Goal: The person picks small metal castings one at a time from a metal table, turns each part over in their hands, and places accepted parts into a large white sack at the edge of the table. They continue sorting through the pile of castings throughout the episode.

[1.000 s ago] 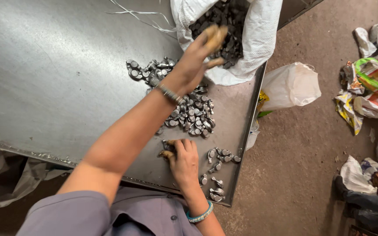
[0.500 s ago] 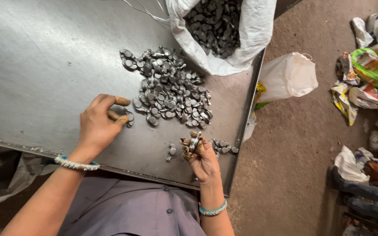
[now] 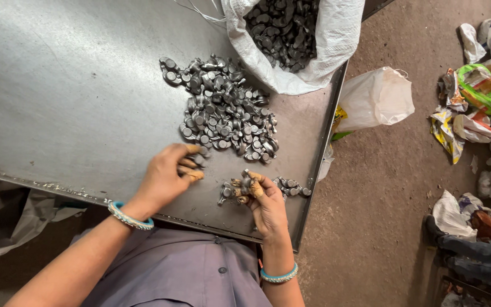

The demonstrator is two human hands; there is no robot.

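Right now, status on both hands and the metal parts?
Left hand fingers curled at near edge of the metal parts pile. Right hand gripping a few small parts by the tray's edge. Open sack behind; nothing obstructing.

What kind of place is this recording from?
Probably a small metal-parts workshop: a steel sheet table carries a heap of small dark metal parts, fed from an open white sack, above a bare dirt floor.
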